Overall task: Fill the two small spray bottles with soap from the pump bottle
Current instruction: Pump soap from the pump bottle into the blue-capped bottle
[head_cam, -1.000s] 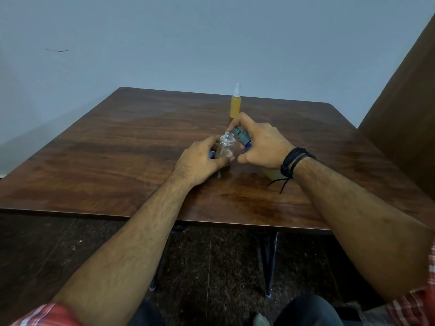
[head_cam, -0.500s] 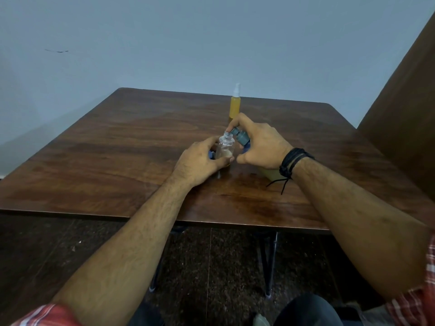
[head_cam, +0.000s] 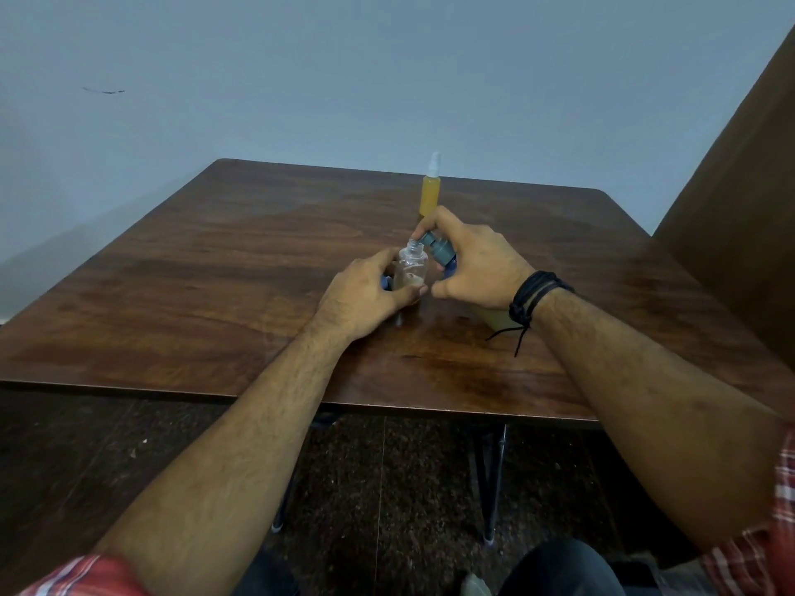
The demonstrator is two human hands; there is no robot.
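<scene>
Presently, at frame centre: clear spray bottle point(head_cam: 412, 268), cap off, nearly empty, only a trace of soap at the bottom; left hand point(head_cam: 365, 292) clamped round its base. Pump bottle point(head_cam: 439, 251), tilted, nozzle at the open neck; right hand point(head_cam: 473, 264) closed round it. Behind, upper centre: second spray bottle point(head_cam: 430, 195), capped, filled amber, apparently done. All on wooden table point(head_cam: 215, 273). Remaining, by estimate: fill, recap.

One view only — a wide-angle camera on the person's head, looking forward and down over the wooden surface point(head_cam: 215, 268); its near edge crosses mid-frame, the wall point(head_cam: 344, 79) rises beyond its far edge — both forearms reach in from below
</scene>
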